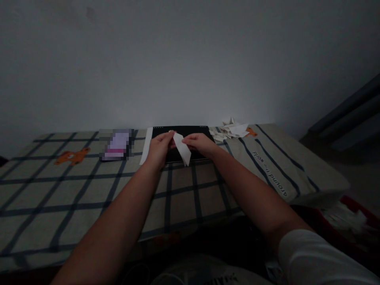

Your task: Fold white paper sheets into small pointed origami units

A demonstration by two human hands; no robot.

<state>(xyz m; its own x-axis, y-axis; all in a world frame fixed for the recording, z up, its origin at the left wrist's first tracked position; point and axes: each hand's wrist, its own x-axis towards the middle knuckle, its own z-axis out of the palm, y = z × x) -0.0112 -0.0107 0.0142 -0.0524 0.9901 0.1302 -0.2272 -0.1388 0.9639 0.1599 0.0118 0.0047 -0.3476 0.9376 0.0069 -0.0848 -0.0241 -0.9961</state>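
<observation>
A folded piece of white paper (182,149) is held up between both hands, its pointed lower end hanging toward me. My left hand (160,148) pinches its upper left edge, thumb and fingers pressed together. From the other side, my right hand (200,143) grips the paper's right edge with thumb and forefinger. Both hands are just above a black notebook or pad (162,133), and a white sheet (146,146) sticks out from its left side. The fingers partly cover the top of the folded paper.
Several folded white paper pieces (230,130) lie in a pile to the right, by the wall. A phone (118,145) with a lit, blurred screen lies on the left. A checked cloth (89,190) covers the table. White scraps (344,217) sit in something red at lower right.
</observation>
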